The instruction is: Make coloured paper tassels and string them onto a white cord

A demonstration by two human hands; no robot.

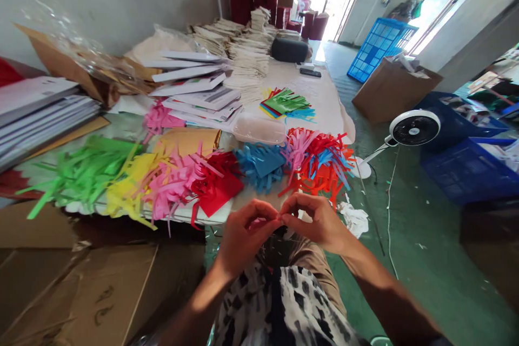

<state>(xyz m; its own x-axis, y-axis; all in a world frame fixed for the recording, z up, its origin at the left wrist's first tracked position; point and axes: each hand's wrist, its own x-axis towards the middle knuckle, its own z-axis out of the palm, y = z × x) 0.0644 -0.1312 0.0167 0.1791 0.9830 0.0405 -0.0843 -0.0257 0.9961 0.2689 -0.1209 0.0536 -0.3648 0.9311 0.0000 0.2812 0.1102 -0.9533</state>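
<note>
My left hand point(245, 240) and my right hand point(314, 221) meet in front of my body, fingertips pinched together on a small thin piece point(279, 218), probably paper, mostly hidden by my fingers. A pink tint shows inside my left hand's curl. Just beyond them, along the table edge, lie piles of cut paper fringe: red point(217, 184), pink point(174, 186), blue point(259, 167) and orange-red point(320, 165). Yellow point(130, 189) and green point(85, 175) fringe piles lie farther left. Neither hand touches the piles.
A clear plastic box point(259, 130), stacked printed sheets point(198, 86) and bundled paper point(247, 51) cover the table point(324, 102). Cardboard point(81, 286) lies at lower left. A white fan point(413, 130), blue crates point(470, 170) and a cable point(388, 216) stand on the green floor at right.
</note>
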